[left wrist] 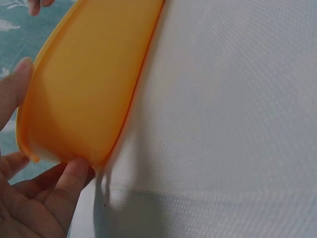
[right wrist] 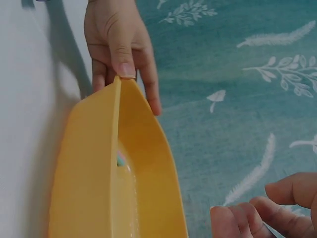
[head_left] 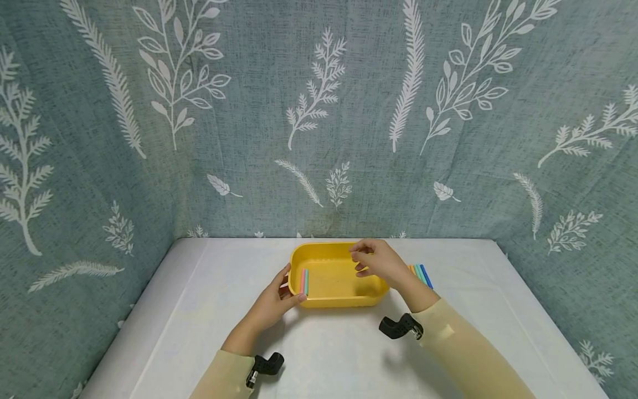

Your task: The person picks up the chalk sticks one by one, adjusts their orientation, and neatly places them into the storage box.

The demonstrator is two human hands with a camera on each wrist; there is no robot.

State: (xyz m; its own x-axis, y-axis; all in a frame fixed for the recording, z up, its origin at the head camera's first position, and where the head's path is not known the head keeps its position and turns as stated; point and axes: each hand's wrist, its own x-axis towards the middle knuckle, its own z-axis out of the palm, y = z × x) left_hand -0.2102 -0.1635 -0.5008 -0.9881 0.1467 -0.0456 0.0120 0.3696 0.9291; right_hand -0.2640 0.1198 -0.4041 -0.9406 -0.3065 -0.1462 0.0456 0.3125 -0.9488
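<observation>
My left hand (head_left: 275, 302) grips the left end of a yellow plastic tray (head_left: 329, 302), thumb on the rim and fingers against the outside wall. The left wrist view shows the same hand (left wrist: 39, 198) at the tray's (left wrist: 89, 79) end. Inside the tray, near that end, a pink stick (head_left: 302, 281) and a pale green stick (head_left: 306, 282), both like chalk, lie side by side. Above the tray's right part hovers my right hand (head_left: 381, 263), fingers loosely bent. In the right wrist view, nothing shows between the fingertips of this hand (right wrist: 277, 213).
Several more sticks lie on the table right of the tray, partly hidden by my right wrist: an orange one (head_left: 412, 269), green ones (head_left: 419, 273) and a blue one (head_left: 426, 276). A white cloth (head_left: 224, 277) covers the table. Leaf-patterned fabric (head_left: 259, 183) hangs behind and at both sides.
</observation>
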